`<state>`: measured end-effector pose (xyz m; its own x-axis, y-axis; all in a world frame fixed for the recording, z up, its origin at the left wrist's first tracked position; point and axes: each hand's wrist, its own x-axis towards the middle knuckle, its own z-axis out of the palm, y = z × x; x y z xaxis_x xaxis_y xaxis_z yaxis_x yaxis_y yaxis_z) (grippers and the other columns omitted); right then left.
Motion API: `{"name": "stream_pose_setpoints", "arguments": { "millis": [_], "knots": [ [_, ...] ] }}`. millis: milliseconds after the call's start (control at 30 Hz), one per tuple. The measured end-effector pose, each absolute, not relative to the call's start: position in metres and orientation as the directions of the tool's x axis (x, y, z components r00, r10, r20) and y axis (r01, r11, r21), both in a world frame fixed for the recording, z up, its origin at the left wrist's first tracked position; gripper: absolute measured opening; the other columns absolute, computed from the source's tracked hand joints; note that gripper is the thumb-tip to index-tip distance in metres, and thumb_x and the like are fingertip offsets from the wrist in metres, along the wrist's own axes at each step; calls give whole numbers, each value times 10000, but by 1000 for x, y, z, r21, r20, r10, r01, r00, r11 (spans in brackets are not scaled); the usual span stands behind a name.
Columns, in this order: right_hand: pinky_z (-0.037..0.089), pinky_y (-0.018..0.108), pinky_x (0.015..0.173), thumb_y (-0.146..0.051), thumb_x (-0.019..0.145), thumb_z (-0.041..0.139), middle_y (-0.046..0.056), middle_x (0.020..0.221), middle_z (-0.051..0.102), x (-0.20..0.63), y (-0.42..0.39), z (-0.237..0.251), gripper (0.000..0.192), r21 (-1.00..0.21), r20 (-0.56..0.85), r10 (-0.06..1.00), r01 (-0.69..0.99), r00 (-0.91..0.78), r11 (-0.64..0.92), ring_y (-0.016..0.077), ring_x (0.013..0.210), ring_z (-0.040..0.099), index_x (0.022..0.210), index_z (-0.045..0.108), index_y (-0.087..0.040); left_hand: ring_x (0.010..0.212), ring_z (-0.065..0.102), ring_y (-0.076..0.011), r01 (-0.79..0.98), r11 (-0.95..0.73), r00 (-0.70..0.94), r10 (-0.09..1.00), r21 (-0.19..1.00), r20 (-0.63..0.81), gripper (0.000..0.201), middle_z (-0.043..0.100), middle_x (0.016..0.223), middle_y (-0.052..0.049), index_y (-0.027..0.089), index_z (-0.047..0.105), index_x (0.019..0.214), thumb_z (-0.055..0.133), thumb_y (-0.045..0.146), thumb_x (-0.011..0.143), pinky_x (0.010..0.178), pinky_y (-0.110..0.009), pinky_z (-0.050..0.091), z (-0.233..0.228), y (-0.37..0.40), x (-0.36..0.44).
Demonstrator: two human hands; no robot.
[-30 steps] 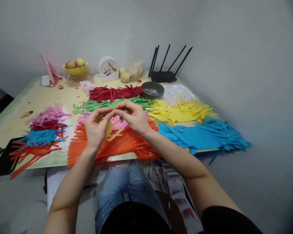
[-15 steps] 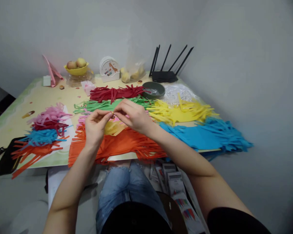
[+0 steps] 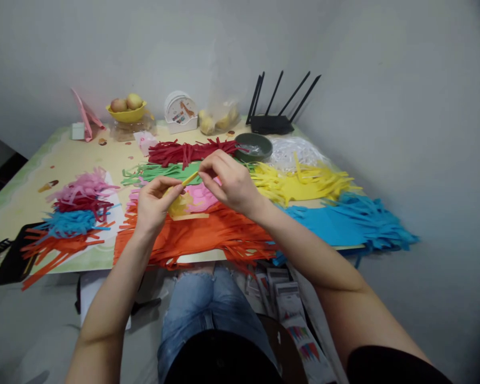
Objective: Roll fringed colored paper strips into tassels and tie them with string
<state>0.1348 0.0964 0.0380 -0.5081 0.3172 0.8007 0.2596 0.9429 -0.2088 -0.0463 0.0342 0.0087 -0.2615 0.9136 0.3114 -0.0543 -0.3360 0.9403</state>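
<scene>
Both hands over orange paper (image 3: 208,234): left hand (image 3: 154,202) and right hand (image 3: 228,181) pinch yellow strip (image 3: 189,179) between fingertips.

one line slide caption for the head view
Both hands, left and right, pinch a thin yellow paper strip above fringed orange paper.

The table (image 3: 64,160) carried a pale yellow top with a green border, and cut paper covered most of it — dark red strips (image 3: 190,151) at the back, green strips (image 3: 156,172) just in front, orange fringed sheets (image 3: 208,234) along the near edge. Yellow strips (image 3: 300,184) and blue sheets (image 3: 344,224) filled the right side, while a mixed heap of strips (image 3: 74,205) lay left beside a black tray (image 3: 8,261). Along the far edge stood a fruit bowl (image 3: 127,113), a dark green bowl (image 3: 253,146) and a black router (image 3: 272,124).
</scene>
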Motion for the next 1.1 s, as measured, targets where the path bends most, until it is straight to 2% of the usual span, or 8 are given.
{"name": "stream_pose_setpoints", "arguments": {
  "millis": [167,267,433,700,800,933,1000,1100],
  "knots": [
    [505,309,723,-326,1010,495,63,868,636,136,100,22,167,-348,765,438,269,-472,898,181,778,606,997,599,-195,822,722,-208,220,-215,-128,961,951,246,352,768,922,-74,182,760,968,808,430,722,780,-334,580,-3,49,-86],
    [522,287,661,-431,963,589,45,906,689,152,102,14,342,-494,690,561,269,-458,827,165,712,634,1225,571,-211,918,713,-241,727,-71,-277,879,683,387,216,760,921,-69,175,753,937,700,334,800,911,-426,566,16,71,-164],
    [558,305,673,-433,944,591,65,867,716,196,106,0,345,-542,618,704,459,-349,704,190,735,690,1195,626,-198,1426,417,-362,861,78,-385,744,503,545,93,707,1143,-91,192,699,831,606,197,831,1252,-596,128,51,99,-284],
    [577,416,601,-466,934,565,70,799,726,289,117,-39,273,-501,562,798,678,-219,538,256,670,703,1074,682,-264,917,689,-212,898,149,-289,909,414,301,335,711,862,-43,149,679,853,644,477,911,923,-435,538,-36,95,-305],
    [565,454,658,-455,976,485,138,907,742,348,138,-48,302,-386,545,821,817,-173,428,278,733,702,1013,698,-244,952,705,-304,916,78,-198,941,394,274,297,681,634,-40,206,608,606,662,431,793,1003,-537,484,-26,83,-299],
    [530,344,813,-243,938,531,190,963,748,416,163,-55,254,-220,301,916,915,-265,337,214,870,695,891,744,-112,1360,496,-438,952,-132,5,910,277,416,108,753,1019,-55,260,639,724,607,359,696,1156,-730,189,2,107,-259],
    [507,314,898,-81,830,614,178,1043,753,436,174,-61,167,-178,145,940,927,-308,332,216,959,685,918,756,-87,1403,475,-378,935,-302,190,868,184,459,175,709,1190,-20,311,678,840,515,351,791,1176,-669,258,7,134,-208],
    [459,304,969,-13,794,612,188,1221,701,446,186,-71,387,-137,5,943,934,-334,331,237,1116,641,1164,712,-68,1178,649,-343,789,-586,464,765,183,446,254,724,1147,-61,300,714,936,486,367,846,1038,-589,475,7,163,-84]
  ]
}}
